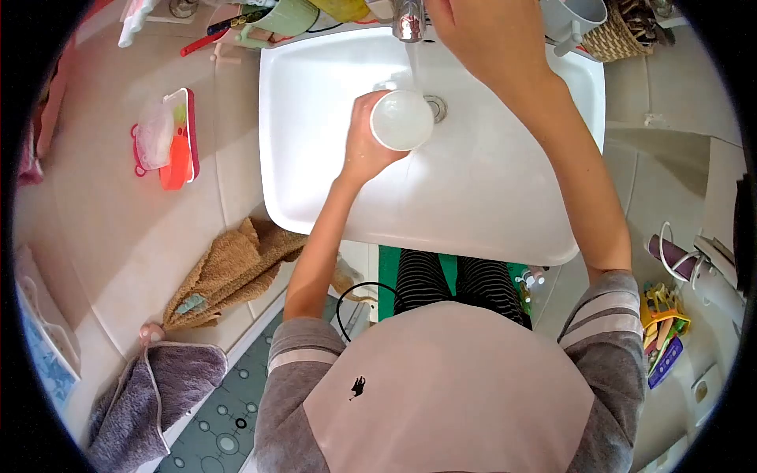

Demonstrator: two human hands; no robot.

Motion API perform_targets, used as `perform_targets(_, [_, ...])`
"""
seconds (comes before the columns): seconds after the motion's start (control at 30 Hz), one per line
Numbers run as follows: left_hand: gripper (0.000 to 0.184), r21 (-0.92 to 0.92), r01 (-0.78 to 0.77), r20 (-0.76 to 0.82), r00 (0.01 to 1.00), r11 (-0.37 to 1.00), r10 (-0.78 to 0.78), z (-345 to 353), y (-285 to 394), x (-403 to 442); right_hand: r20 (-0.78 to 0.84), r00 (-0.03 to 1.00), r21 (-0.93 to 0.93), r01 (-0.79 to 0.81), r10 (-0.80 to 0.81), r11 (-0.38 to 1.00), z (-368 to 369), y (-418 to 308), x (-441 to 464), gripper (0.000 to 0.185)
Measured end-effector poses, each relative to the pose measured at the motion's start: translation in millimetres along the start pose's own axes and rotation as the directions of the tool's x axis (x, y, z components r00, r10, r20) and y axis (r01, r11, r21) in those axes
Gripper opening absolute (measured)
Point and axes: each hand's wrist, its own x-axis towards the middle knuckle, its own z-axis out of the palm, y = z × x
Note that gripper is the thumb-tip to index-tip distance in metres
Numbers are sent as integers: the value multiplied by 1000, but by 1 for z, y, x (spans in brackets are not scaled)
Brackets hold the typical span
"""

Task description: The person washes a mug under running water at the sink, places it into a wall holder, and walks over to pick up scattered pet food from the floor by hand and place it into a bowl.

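Note:
A white cup [402, 121] is held over the basin by my left hand [369, 139], whose fingers wrap round its left side. The cup's round mouth faces up, just left of the drain [435, 109]. Water runs from the chrome faucet [409, 22] down behind the cup's upper edge. My right hand [485, 31] is raised at the top, right of the faucet. Its fingers are mostly cut off by the frame edge, and what they touch is hidden.
The white sink [489, 213] has mugs [574, 22] and a woven basket [619, 35] behind it. Brown [229, 272] and grey towels [162, 394] hang left, near a wall holder [189, 134]. A hair dryer [714, 280] and yellow basket [662, 311] are right.

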Motion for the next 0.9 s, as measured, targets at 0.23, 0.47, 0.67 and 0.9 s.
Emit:
perform_targets(0.23, [69,253,-93,-25,994,963,103,-36,-6,-20,91,992,49,-97,93,994,1,-4,-9,41])
perform_targets(0.47, [72,232,-82,-124,986,969,113,-62,19,-31,679,673,-115,-299,295,947,80,29,-185,37])
perform_targets(0.67, [79,109,-77,-254,962,991,102,-77,36,-34,889,327,-214,-324,321,921,110,20,-229,39])
perform_targets(0.9, [83,90,-106,-280,952,990,127,-77,48,-32,883,281,-284,-320,376,904,128,26,-216,39])
